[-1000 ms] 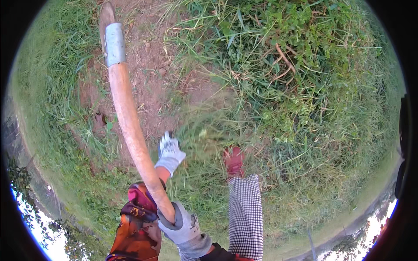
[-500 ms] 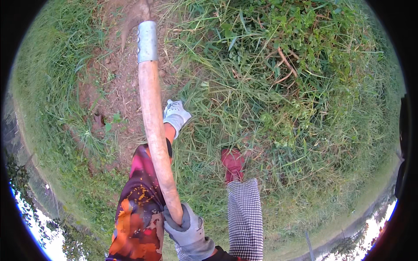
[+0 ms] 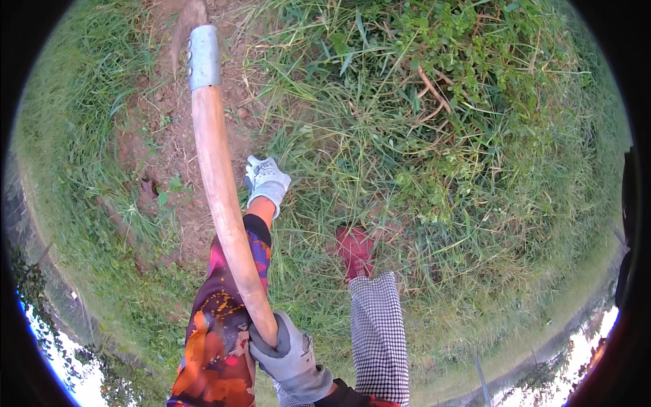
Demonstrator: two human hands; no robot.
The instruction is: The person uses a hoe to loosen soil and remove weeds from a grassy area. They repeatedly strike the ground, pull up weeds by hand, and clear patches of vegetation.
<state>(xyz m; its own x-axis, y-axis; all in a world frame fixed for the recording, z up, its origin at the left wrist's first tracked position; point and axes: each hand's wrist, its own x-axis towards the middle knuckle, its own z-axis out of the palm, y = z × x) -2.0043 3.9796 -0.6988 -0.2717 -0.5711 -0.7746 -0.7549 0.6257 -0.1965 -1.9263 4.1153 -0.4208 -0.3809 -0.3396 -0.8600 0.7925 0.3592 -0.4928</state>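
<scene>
My right hand (image 3: 290, 363), in a grey-white glove, wraps around the lower end of a curved wooden tool handle (image 3: 220, 180). The handle rises toward the upper left into a riveted metal collar (image 3: 205, 57). Beyond it, the brownish tool head (image 3: 190, 24) is partly cut off and its kind is unclear. To the right of the handle, my left hand (image 3: 266, 180), in a whitish glove, is low by the grass (image 3: 319, 163) at the edge of bare soil. Its fingers curl downward, with their tips and anything in them hidden.
A strip of brown soil (image 3: 163, 115) runs along the left. Leafy weeds (image 3: 468, 61) with a bare woody stem (image 3: 434, 89) grow thickly at the upper right. My red shoe (image 3: 355, 252) and checked trouser leg (image 3: 378, 332) are in the grass right of my hands.
The handle's upper end has swung a little to the left, tilting it more. My left hand shows slightly further left, and the whole view has shifted a bit. My right hand keeps its grip.
</scene>
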